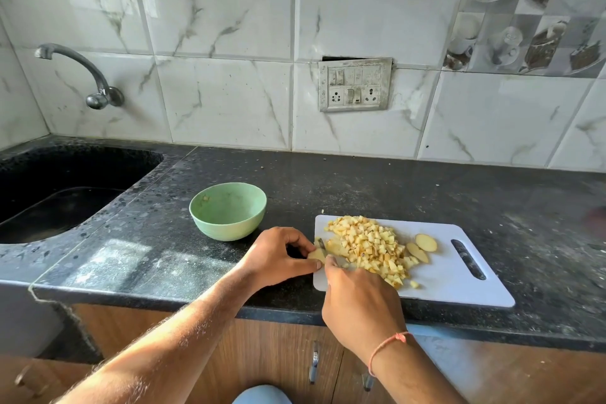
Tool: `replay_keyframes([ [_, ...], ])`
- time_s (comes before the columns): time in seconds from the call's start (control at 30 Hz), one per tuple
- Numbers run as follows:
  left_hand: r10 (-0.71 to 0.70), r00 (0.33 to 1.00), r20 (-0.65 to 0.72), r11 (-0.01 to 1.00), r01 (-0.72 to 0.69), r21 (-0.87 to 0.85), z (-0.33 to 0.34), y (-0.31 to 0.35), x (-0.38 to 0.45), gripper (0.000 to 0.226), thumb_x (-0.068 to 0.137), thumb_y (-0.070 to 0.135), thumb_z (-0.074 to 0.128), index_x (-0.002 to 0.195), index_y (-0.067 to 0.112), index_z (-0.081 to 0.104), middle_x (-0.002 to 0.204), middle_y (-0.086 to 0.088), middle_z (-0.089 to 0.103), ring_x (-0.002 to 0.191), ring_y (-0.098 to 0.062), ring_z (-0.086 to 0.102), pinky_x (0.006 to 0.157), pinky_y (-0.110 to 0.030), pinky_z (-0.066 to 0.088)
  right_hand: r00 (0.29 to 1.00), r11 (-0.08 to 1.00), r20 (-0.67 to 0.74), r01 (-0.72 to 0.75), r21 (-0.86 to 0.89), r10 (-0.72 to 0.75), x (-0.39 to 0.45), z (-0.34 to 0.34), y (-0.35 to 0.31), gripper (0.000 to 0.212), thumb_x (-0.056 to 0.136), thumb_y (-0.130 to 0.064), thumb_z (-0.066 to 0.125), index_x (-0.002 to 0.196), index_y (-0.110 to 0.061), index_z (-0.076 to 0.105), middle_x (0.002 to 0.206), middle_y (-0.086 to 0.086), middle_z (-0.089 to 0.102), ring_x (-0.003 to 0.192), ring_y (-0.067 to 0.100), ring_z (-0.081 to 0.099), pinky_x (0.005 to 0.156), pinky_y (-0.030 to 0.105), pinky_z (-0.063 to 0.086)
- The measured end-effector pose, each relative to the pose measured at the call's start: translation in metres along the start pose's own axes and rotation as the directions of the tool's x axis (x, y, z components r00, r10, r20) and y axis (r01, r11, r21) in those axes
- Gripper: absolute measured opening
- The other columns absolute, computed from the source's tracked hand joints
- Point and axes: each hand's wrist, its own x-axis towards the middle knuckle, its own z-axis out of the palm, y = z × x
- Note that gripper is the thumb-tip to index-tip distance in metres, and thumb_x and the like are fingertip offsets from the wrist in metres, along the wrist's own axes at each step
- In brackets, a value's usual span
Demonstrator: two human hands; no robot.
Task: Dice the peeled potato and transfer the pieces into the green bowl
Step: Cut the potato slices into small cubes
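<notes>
A white cutting board [459,279] lies on the dark counter, bearing a heap of diced potato [367,248] and two potato slices [423,246] at its right. At the board's left edge my left hand [278,259] pinches a remaining potato piece [316,254]. My right hand [360,298] grips a knife [323,244], whose blade tip shows against that piece; the handle is hidden in my fist. The green bowl [228,211] stands left of the board, nearly empty, with a small bit inside.
A dark sink [62,193] is sunk into the counter at far left, with a metal tap [82,75] on the tiled wall above it. A switch-and-socket plate [355,85] sits on the wall. Cabinet doors with handles [314,364] are below the counter edge.
</notes>
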Motion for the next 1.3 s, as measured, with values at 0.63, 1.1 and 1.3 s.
replay_keyframes([
  [0.63,-0.048,0.999,-0.002,0.999,0.048,-0.017,0.002,0.003,-0.001,0.024,0.073,0.048,0.092,0.090,0.035,0.081,0.084,0.019,0.076,0.076,-0.008,0.070,0.074,-0.036,0.058,0.996,0.999,0.084,-0.023,-0.047,0.027,-0.043,-0.006,0.019,0.069,0.100,-0.013,0.035,0.164,-0.028,0.014,0.090,0.002,0.068,0.083,0.025,0.067,0.063,0.035,0.044],
  [1.1,-0.050,0.999,0.002,0.998,0.050,-0.026,0.001,0.005,-0.002,0.025,0.072,0.047,0.092,0.090,0.033,0.081,0.082,0.019,0.075,0.077,-0.006,0.070,0.073,-0.030,0.056,0.992,0.986,0.081,-0.084,-0.142,0.097,-0.046,-0.014,0.037,0.065,0.106,-0.022,0.032,0.164,-0.037,0.007,0.086,0.002,0.061,0.071,0.023,0.051,0.063,0.033,0.041],
  [1.3,-0.021,1.000,0.000,1.000,0.021,-0.013,0.000,0.006,-0.003,0.026,0.071,0.047,0.092,0.088,0.032,0.081,0.082,0.020,0.076,0.077,-0.004,0.071,0.073,-0.032,0.059,0.997,0.998,-0.046,-0.066,0.000,0.066,-0.041,-0.016,0.034,0.059,0.106,-0.032,0.032,0.162,-0.041,0.016,0.081,-0.005,0.061,0.066,0.014,0.057,0.057,0.026,0.043],
])
